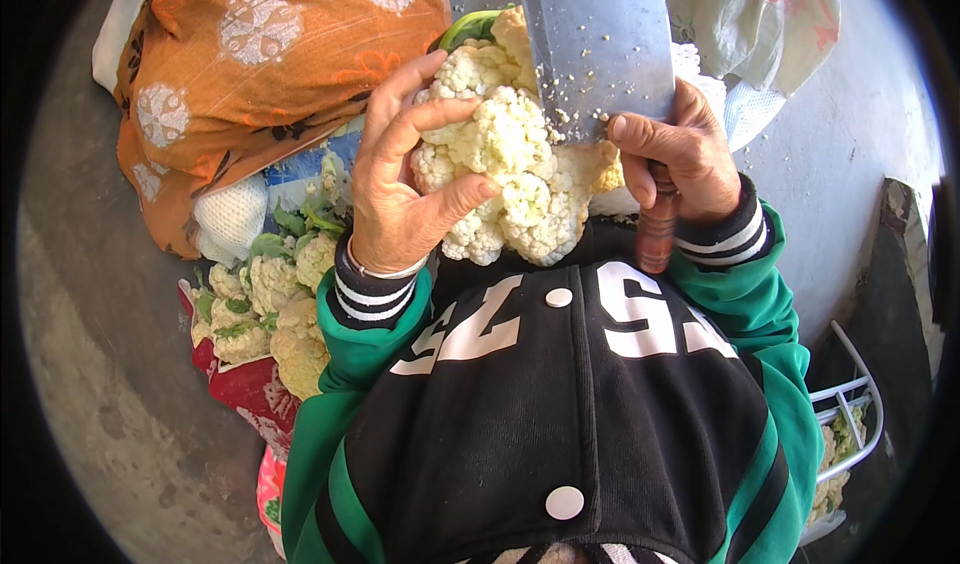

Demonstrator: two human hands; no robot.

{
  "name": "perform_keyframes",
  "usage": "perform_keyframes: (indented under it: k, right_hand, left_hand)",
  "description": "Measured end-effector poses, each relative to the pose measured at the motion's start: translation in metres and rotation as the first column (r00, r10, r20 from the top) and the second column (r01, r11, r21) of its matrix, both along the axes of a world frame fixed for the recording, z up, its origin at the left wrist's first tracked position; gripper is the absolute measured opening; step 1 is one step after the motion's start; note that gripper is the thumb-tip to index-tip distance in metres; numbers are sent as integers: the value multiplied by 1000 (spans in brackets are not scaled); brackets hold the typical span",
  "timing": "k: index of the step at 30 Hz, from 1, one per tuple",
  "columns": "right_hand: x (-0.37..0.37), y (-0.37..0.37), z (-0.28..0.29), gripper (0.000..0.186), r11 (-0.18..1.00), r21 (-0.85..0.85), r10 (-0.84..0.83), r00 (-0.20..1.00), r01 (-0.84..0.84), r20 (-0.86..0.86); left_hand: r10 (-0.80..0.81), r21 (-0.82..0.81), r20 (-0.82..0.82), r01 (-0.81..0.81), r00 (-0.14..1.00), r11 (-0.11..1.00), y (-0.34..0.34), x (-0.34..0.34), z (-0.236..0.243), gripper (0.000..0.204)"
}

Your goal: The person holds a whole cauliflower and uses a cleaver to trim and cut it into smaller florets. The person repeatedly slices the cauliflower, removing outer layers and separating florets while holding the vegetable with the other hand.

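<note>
My left hand [405,169] grips a pale cauliflower head [505,189] with its fingers spread over the florets; some green leaf shows at its top. My right hand [680,154] is closed on a large knife [600,34] with a wide steel blade and a wooden handle, thumb against the lower part of the blade. The blade is at the right side of the cauliflower, and small white crumbs cling to it. Whether the edge is cutting into the head is hidden.
An orange patterned cloth bundle [270,94] lies at upper left, above several cauliflowers [275,284] with leaves on red cloth [245,384]. A pale plastic bag [750,24] is at upper right. A white wire rack [850,394] holding cauliflower stands at lower right.
</note>
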State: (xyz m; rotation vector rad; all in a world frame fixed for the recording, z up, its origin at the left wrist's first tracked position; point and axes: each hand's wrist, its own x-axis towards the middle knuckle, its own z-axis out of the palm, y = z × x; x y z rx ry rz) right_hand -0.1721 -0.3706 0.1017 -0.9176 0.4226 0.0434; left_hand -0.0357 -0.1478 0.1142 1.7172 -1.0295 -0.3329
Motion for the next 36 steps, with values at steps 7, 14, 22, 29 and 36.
perform_keyframes:
  k: [7, 14, 22, 29, 36]
  right_hand:
    - [2, -1, -3, 13, 997, -34, 67, 997, -66, 34]
    - [5, -5, -4, 16, 991, -32, 129, 990, -128, 53]
    - [9, -3, -3, 18, 992, 41, 116, 990, -119, 76]
    - [9, -9, 4, 17, 978, -54, 206, 978, -204, 36]
    - [12, -5, -2, 19, 979, 129, 151, 987, -157, 60]
  left_hand:
    - [7, -2, -11, -7, 1000, 1000, -2, -1, 1, 56]
    - [8, 46, -2, -8, 1000, 999, -2, -1, 4, 55]
    - [5, 38, -20, -4, 1000, 999, -3, 0, 3, 56]
    - [9, 31, -10, -8, 1000, 999, -3, -1, 2, 56]
    - [12, 37, 20, -13, 1000, 999, -3, -2, 1, 56]
